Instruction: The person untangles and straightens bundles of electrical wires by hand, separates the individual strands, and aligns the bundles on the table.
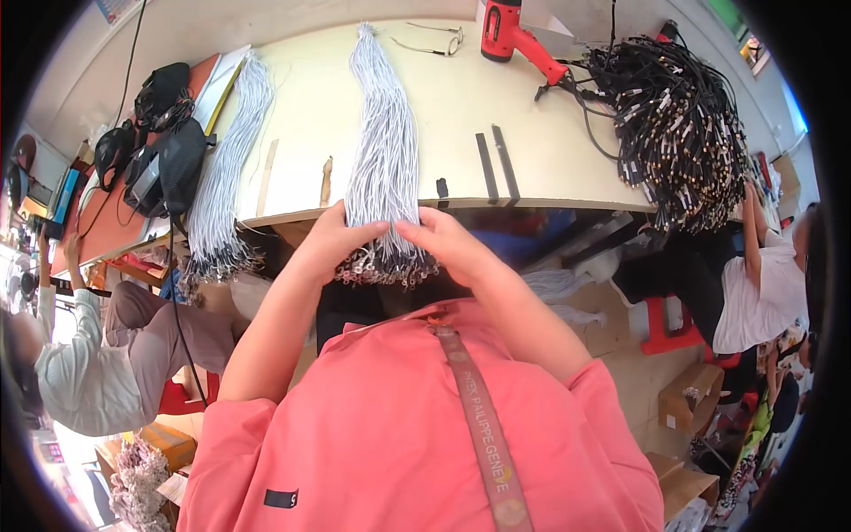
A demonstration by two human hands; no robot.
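Note:
A long bundle of white cables (383,124) lies across the pale table and hangs over its front edge, with dark and metallic ends (386,266) at the bottom. My left hand (347,238) is on the left side of the bundle near the edge, its thumb laid across the strands. From the right side my right hand (439,241) holds the same bundle, thumb pointing inward. The fingers of both hands are partly hidden behind the cables. The two thumb tips are close together over the strands.
A second white cable bundle (232,151) lies left. Glasses (439,41), a red heat gun (519,43) and a heap of black cables (678,133) are on the table (310,80). Black bags (168,164) sit far left. People (97,363) sit at both sides.

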